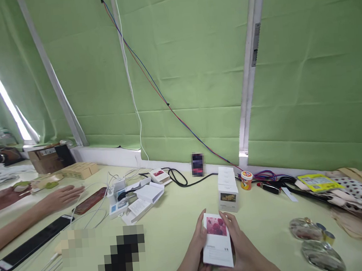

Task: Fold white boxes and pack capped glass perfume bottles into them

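Note:
Between my two hands is a small white box [217, 244] with a pink berry picture on its front, tilted up toward me. My left hand [194, 249] grips its left edge, thumb along the side. Along the right edge, my right hand [242, 247] wraps the box with its thumb near the top corner. Most of my fingertips are hidden behind and under it. Just beyond my hands stands a row of similar white boxes [228, 200], the nearest with a dark and gold picture.
Two glass bottles [322, 256] lie at right, near a yellow packet [319, 182]. An orange tub [246, 180] stands by cables at the back. Flattened white cartons [145, 199], a phone [35, 241] and another person's forearm [33, 212] are at left.

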Demonstrator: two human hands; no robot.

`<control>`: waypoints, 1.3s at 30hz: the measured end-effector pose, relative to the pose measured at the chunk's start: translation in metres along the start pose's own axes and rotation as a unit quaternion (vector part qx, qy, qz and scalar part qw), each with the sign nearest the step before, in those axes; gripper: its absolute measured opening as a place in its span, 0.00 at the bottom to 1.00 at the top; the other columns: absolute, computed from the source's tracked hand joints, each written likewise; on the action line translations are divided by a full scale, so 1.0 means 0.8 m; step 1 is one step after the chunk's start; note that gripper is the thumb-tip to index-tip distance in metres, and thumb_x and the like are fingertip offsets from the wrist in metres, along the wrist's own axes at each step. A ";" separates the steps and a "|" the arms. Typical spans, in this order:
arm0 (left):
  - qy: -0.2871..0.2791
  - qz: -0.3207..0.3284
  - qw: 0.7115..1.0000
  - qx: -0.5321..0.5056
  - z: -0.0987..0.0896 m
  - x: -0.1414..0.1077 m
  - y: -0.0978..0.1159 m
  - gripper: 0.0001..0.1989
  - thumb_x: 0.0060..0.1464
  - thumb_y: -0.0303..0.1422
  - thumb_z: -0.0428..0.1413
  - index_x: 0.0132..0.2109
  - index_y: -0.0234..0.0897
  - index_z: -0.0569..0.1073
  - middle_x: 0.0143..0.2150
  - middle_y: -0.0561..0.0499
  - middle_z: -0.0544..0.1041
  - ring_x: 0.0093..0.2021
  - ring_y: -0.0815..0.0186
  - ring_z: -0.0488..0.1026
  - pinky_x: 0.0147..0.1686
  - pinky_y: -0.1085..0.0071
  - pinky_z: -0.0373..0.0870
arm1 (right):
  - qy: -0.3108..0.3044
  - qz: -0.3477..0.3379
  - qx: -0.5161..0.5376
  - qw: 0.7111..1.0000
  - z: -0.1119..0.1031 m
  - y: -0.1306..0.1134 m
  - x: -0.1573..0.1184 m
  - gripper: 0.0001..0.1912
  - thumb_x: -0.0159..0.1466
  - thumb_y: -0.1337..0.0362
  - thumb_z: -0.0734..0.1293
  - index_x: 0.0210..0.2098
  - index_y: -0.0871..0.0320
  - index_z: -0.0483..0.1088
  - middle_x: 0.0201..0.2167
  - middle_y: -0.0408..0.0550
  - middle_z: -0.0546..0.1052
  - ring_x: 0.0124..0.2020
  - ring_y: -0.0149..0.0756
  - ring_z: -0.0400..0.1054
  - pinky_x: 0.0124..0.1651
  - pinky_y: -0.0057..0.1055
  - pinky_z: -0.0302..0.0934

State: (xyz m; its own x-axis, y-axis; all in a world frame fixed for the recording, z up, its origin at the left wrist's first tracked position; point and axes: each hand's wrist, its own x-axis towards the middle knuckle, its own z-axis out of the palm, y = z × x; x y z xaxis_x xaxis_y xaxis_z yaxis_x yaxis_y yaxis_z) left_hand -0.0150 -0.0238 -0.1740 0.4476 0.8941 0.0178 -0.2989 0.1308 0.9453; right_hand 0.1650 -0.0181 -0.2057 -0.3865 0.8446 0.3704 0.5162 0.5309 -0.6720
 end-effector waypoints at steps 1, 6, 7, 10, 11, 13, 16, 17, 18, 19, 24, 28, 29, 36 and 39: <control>0.001 0.001 1.000 0.000 -0.001 0.001 -0.001 0.37 0.60 0.52 0.40 0.67 0.41 0.35 0.20 0.49 0.76 0.08 0.76 0.59 0.06 0.86 0.54 | -0.001 -0.002 0.007 1.000 -0.001 -0.001 0.000 0.66 0.41 0.60 0.75 0.67 0.53 0.30 0.62 0.61 0.47 0.54 0.57 0.63 0.47 0.43 0.64; -0.011 -0.009 1.000 0.015 -0.006 0.002 -0.004 0.38 0.59 0.53 0.41 0.67 0.41 0.34 0.20 0.49 0.76 0.08 0.75 0.60 0.06 0.86 0.54 | -0.004 0.006 0.034 0.999 -0.003 -0.007 -0.004 0.65 0.43 0.65 0.74 0.66 0.47 0.26 0.62 0.58 0.46 0.48 0.50 0.67 0.43 0.41 0.66; -0.013 -0.011 1.000 0.023 -0.006 0.001 -0.003 0.38 0.59 0.53 0.42 0.67 0.41 0.34 0.20 0.50 0.75 0.08 0.75 0.60 0.06 0.86 0.54 | -0.004 0.009 0.034 0.999 -0.002 -0.008 -0.005 0.65 0.43 0.65 0.74 0.66 0.45 0.25 0.62 0.57 0.45 0.46 0.49 0.68 0.42 0.41 0.66; -0.004 -0.020 0.999 0.048 -0.004 -0.001 -0.001 0.39 0.59 0.53 0.43 0.67 0.41 0.35 0.18 0.52 0.74 0.08 0.75 0.60 0.06 0.86 0.54 | -0.002 0.007 0.041 0.999 -0.001 -0.007 -0.009 0.67 0.44 0.66 0.74 0.65 0.42 0.22 0.63 0.57 0.44 0.44 0.47 0.70 0.42 0.41 0.66; 0.003 -0.024 0.998 0.054 -0.003 -0.001 0.000 0.39 0.58 0.53 0.44 0.67 0.41 0.35 0.17 0.53 0.73 0.08 0.75 0.59 0.06 0.85 0.54 | -0.002 0.005 0.047 0.999 -0.001 -0.006 -0.010 0.67 0.44 0.66 0.75 0.65 0.42 0.21 0.63 0.57 0.43 0.46 0.48 0.69 0.43 0.41 0.66; 0.021 -0.029 0.997 0.066 0.000 -0.002 0.000 0.39 0.58 0.53 0.44 0.67 0.41 0.36 0.17 0.55 0.71 0.08 0.75 0.59 0.06 0.85 0.54 | -0.005 0.003 0.062 0.998 -0.001 -0.002 -0.013 0.68 0.43 0.65 0.76 0.66 0.44 0.22 0.65 0.57 0.42 0.54 0.54 0.63 0.49 0.43 0.64; 0.045 -0.027 0.994 0.093 0.004 -0.002 -0.001 0.38 0.59 0.52 0.44 0.67 0.41 0.36 0.16 0.58 0.68 0.09 0.75 0.57 0.07 0.84 0.54 | -0.015 0.004 0.103 0.995 -0.004 0.003 -0.014 0.70 0.41 0.56 0.78 0.67 0.51 0.27 0.67 0.57 0.36 0.66 0.59 0.40 0.60 0.49 0.51; 0.053 -0.023 0.993 0.107 0.005 -0.003 -0.001 0.38 0.59 0.52 0.43 0.67 0.41 0.36 0.16 0.59 0.68 0.09 0.75 0.57 0.07 0.83 0.54 | -0.015 0.001 0.130 0.991 -0.005 0.005 -0.013 0.69 0.40 0.51 0.78 0.67 0.53 0.30 0.68 0.57 0.36 0.67 0.58 0.35 0.62 0.50 0.46; 0.057 -0.018 0.990 0.125 0.006 -0.003 0.000 0.37 0.59 0.52 0.42 0.67 0.41 0.36 0.17 0.59 0.68 0.09 0.75 0.57 0.07 0.83 0.54 | -0.011 0.000 0.170 0.985 -0.005 0.005 -0.012 0.68 0.41 0.46 0.76 0.68 0.54 0.32 0.68 0.57 0.37 0.68 0.57 0.32 0.63 0.50 0.43; 0.058 -0.009 0.988 0.145 0.006 -0.004 0.001 0.36 0.60 0.51 0.42 0.67 0.41 0.36 0.18 0.58 0.69 0.10 0.74 0.57 0.08 0.82 0.55 | -0.002 0.003 0.221 0.975 -0.007 0.005 -0.011 0.64 0.44 0.42 0.73 0.68 0.54 0.34 0.68 0.57 0.39 0.68 0.55 0.34 0.64 0.49 0.43; 0.009 0.082 0.961 0.265 0.003 -0.005 0.008 0.31 0.62 0.46 0.42 0.66 0.42 0.41 0.40 0.48 0.77 0.32 0.67 0.73 0.33 0.72 0.71 | 0.053 0.099 0.411 0.905 -0.012 -0.002 -0.003 0.37 0.63 0.46 0.60 0.65 0.50 0.42 0.58 0.55 0.67 0.57 0.46 0.64 0.53 0.42 0.62; 0.032 0.106 0.915 0.388 0.005 0.003 0.008 0.29 0.62 0.45 0.42 0.67 0.45 0.45 0.51 0.47 0.74 0.44 0.60 0.73 0.45 0.65 0.68 | 0.124 0.086 0.356 0.922 -0.012 0.002 -0.004 0.26 0.64 0.52 0.61 0.59 0.51 0.54 0.53 0.52 0.72 0.53 0.43 0.67 0.52 0.36 0.63; 0.044 0.113 0.907 0.405 0.007 0.006 0.007 0.29 0.63 0.45 0.41 0.67 0.45 0.45 0.53 0.47 0.74 0.46 0.59 0.72 0.47 0.64 0.66 | 0.153 0.081 0.323 0.930 -0.012 0.005 -0.004 0.24 0.64 0.52 0.61 0.58 0.51 0.55 0.55 0.52 0.71 0.54 0.43 0.66 0.52 0.36 0.63; 0.053 0.149 0.912 0.379 0.014 0.047 -0.017 0.37 0.61 0.46 0.43 0.68 0.35 0.35 0.69 0.44 0.47 0.68 0.58 0.45 0.65 0.62 0.43 | 0.251 0.102 0.134 0.953 -0.029 0.033 0.005 0.22 0.65 0.54 0.58 0.58 0.52 0.56 0.54 0.52 0.68 0.53 0.46 0.65 0.52 0.42 0.62; 0.073 0.095 0.915 0.384 0.011 0.072 -0.032 0.41 0.59 0.48 0.44 0.68 0.29 0.35 0.70 0.42 0.40 0.69 0.58 0.39 0.66 0.63 0.38 | 0.268 0.079 0.088 0.956 -0.040 0.042 0.009 0.23 0.65 0.56 0.58 0.58 0.52 0.57 0.53 0.52 0.66 0.51 0.46 0.64 0.47 0.40 0.66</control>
State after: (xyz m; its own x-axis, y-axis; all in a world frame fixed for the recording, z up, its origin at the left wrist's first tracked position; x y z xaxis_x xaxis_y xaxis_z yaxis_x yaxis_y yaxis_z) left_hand 0.0259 0.0207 -0.1947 0.3141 0.9245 0.2160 0.3465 -0.3235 0.8805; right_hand 0.2039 0.0082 -0.2056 0.1573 0.8522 0.4990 0.3805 0.4140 -0.8270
